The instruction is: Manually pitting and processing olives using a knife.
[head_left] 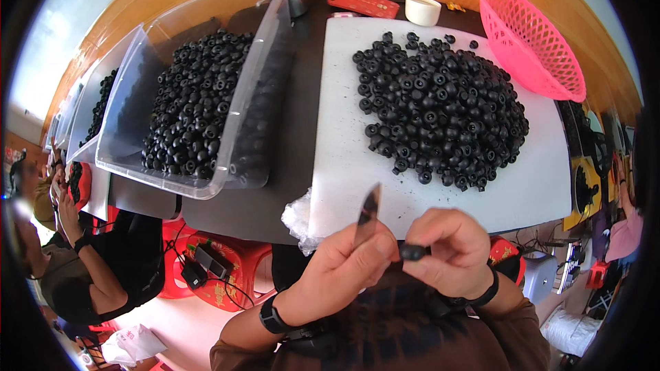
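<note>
You're pinching a small black rubber part [412, 252] in your right hand [450, 251], close to your chest, w/ your left hand [344, 268] gripping a thin blade [368, 211] point-up beside it, prob. for trimming. A pile of like parts [440, 106] is lying on the white board [344, 165] on the dark bench [295, 130], w/ a clear bin [265, 62] left & pink basket [529, 34] right.

A small black rubber piece [412, 252], seemingly round, beside an upright blade [368, 214].
</note>
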`<action>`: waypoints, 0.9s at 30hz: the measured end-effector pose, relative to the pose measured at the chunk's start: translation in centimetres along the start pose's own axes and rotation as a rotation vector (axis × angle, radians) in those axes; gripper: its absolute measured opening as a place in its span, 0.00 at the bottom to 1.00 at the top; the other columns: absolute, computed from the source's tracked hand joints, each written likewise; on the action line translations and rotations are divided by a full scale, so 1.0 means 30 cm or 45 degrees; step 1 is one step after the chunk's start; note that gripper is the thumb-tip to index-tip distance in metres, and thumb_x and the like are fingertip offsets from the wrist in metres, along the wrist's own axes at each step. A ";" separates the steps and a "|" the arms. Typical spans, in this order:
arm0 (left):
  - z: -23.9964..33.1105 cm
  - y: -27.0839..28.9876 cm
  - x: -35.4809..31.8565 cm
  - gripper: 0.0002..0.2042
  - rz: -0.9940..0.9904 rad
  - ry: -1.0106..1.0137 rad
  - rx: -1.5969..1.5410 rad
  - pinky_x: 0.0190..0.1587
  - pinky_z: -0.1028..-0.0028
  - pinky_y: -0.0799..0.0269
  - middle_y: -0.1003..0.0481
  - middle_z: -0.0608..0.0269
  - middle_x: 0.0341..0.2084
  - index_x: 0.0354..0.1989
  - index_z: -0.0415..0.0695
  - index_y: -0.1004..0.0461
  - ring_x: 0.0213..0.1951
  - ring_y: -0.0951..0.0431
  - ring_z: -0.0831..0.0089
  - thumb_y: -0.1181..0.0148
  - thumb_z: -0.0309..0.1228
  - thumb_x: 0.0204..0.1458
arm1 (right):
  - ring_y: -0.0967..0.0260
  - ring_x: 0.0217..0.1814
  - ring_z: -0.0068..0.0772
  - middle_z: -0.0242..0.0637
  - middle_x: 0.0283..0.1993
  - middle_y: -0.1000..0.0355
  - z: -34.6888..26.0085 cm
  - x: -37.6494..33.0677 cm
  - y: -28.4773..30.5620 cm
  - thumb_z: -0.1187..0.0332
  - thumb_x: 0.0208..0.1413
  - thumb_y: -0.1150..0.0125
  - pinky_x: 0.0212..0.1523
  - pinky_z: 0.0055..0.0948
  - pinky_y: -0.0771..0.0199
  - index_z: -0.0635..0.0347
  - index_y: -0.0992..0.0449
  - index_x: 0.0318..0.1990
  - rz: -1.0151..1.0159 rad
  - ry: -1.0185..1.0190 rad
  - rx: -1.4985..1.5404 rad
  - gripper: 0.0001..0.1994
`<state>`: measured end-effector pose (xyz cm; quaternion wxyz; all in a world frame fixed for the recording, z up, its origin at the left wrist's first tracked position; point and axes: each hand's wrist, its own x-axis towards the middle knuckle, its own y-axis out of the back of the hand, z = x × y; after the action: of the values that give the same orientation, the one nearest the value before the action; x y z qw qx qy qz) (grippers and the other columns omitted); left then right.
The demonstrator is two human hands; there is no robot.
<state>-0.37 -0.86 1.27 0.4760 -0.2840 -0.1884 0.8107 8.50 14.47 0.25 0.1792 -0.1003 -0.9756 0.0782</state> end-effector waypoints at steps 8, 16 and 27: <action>-0.076 0.041 -0.001 0.07 0.236 -0.082 -0.278 0.17 0.81 0.50 0.41 0.71 0.15 0.27 0.43 0.36 0.15 0.44 0.83 0.56 0.30 0.57 | 0.33 0.24 0.35 0.46 0.31 0.33 -0.099 0.442 -0.266 0.68 0.41 0.36 0.27 0.30 0.33 0.69 0.36 0.40 -0.080 0.156 -0.114 0.20; -0.042 0.103 -0.046 0.09 0.336 -0.090 -0.390 0.18 0.80 0.49 0.43 0.69 0.14 0.29 0.41 0.36 0.15 0.46 0.81 0.54 0.33 0.57 | 0.35 0.38 0.17 0.34 0.40 0.32 -0.086 0.288 -0.036 0.75 0.51 0.43 0.39 0.16 0.35 0.67 0.32 0.47 -0.043 -0.181 -0.397 0.15; -0.050 0.042 0.041 0.10 0.263 0.068 -0.171 0.17 0.80 0.50 0.43 0.68 0.14 0.26 0.42 0.38 0.14 0.46 0.80 0.55 0.34 0.56 | 0.33 0.23 0.35 0.35 0.24 0.34 0.051 0.116 0.064 0.70 0.45 0.43 0.23 0.29 0.34 0.61 0.32 0.32 0.036 0.072 -1.628 0.07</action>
<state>-0.71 -0.33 -0.94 0.3746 -0.3546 -0.1993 0.8332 5.08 16.94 -0.37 0.1085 -0.2022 -0.8231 -0.5195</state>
